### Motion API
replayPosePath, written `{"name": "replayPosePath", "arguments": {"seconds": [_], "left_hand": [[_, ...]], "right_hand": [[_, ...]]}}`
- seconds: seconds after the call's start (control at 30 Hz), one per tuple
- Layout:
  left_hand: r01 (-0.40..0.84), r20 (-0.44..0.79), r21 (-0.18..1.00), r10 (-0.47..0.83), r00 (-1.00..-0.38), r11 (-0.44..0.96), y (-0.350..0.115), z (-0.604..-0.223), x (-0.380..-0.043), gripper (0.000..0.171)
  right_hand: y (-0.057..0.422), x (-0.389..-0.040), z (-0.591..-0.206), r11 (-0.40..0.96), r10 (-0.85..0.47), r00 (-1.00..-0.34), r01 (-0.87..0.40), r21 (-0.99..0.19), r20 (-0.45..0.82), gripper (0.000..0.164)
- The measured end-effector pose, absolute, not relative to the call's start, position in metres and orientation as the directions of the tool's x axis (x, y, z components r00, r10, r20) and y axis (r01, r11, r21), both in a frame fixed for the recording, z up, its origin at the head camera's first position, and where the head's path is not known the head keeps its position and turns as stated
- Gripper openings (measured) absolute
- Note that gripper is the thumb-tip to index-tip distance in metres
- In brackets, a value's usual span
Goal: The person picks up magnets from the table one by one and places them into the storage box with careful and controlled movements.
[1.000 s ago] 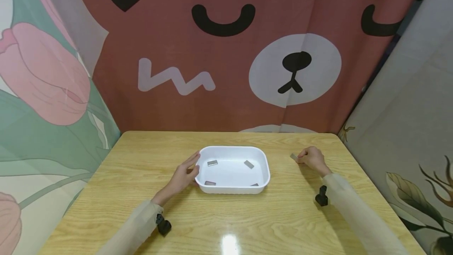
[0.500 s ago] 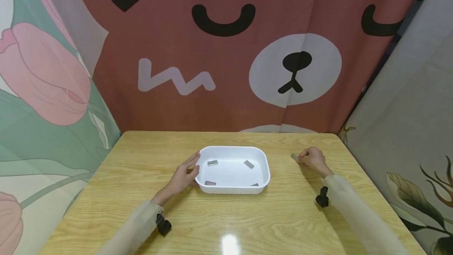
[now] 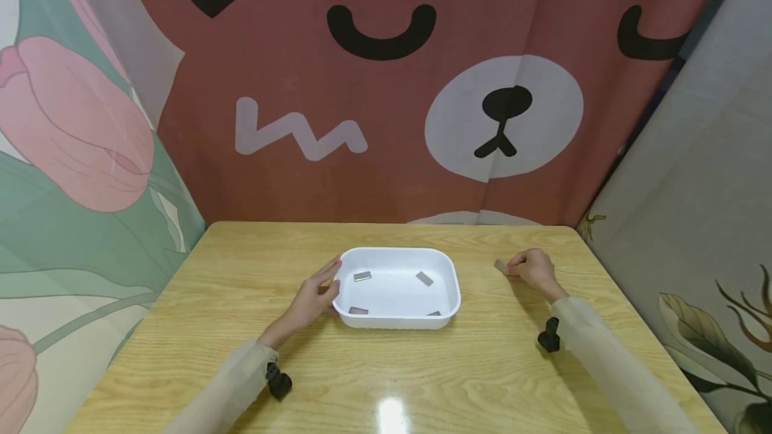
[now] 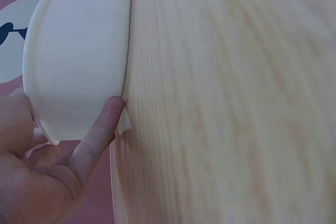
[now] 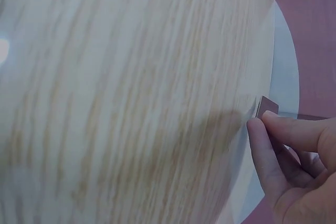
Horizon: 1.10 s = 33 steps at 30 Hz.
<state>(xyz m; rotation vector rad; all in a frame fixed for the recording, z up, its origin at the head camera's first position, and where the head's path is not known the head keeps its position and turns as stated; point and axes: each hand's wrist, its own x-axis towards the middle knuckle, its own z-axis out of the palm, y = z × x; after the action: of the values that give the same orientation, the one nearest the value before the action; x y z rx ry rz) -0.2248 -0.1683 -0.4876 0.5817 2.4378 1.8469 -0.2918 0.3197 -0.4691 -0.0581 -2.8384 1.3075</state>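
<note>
At the left end of a white plastic tray (image 3: 395,321), my left hand (image 3: 310,297) spreads its fingers against the wall and rim. One straight finger (image 4: 97,137) touches the wall low down near the table in the left wrist view. Inside the tray lie several small flat grey rectangular pieces (image 3: 425,279), spaced apart near its corners. Out to the right of the tray, my right hand (image 3: 533,270) pinches a similar grey piece (image 3: 500,266) between thumb and forefinger. In the right wrist view this piece (image 5: 269,107) stands out past the fingertips, close to the tabletop, partly covered by them.
The light wood table (image 3: 386,367) ends at a back edge against a reddish curtain (image 3: 289,186) with a bear print. Patterned cloth hangs along the left and right sides. Each wrist carries a small black camera (image 3: 549,335).
</note>
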Motion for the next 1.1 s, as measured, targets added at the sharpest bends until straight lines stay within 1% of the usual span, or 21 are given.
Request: {"name": "replayPosePath", "arguments": {"seconds": [0.2,0.33,0.57,0.7,0.87,1.1], "left_hand": [[0.282,0.204,0.931,0.311,-0.928,0.230,-0.166,-0.486,-0.224,0.052],[0.282,0.204,0.932,0.313,-0.928,0.229,-0.164,-0.476,-0.218,0.051],[0.278,0.197,0.934,0.327,-0.924,0.223,-0.162,-0.455,-0.206,0.051],[0.286,0.207,0.934,0.327,-0.922,0.214,-0.162,-0.454,-0.205,0.050],[0.288,0.210,0.934,0.327,-0.921,0.212,-0.162,-0.456,-0.206,0.050],[0.286,0.199,0.930,0.335,-0.921,0.232,-0.162,-0.456,-0.207,0.051]], "right_hand": [[0.315,-0.289,-0.468,0.627,0.032,-0.999,0.026,-0.779,-0.007,0.013],[0.311,-0.288,-0.466,0.625,0.020,-1.000,0.000,-0.780,0.016,0.012],[0.305,-0.288,-0.461,0.698,0.006,-0.996,-0.061,-0.714,0.091,0.011],[0.303,-0.288,-0.459,0.707,-0.012,-0.994,-0.087,-0.702,0.111,0.010],[0.300,-0.285,-0.455,0.691,-0.032,-0.993,-0.106,-0.715,0.117,0.010],[0.292,-0.284,-0.449,0.684,-0.030,-0.993,-0.101,-0.722,0.111,0.008]]}}
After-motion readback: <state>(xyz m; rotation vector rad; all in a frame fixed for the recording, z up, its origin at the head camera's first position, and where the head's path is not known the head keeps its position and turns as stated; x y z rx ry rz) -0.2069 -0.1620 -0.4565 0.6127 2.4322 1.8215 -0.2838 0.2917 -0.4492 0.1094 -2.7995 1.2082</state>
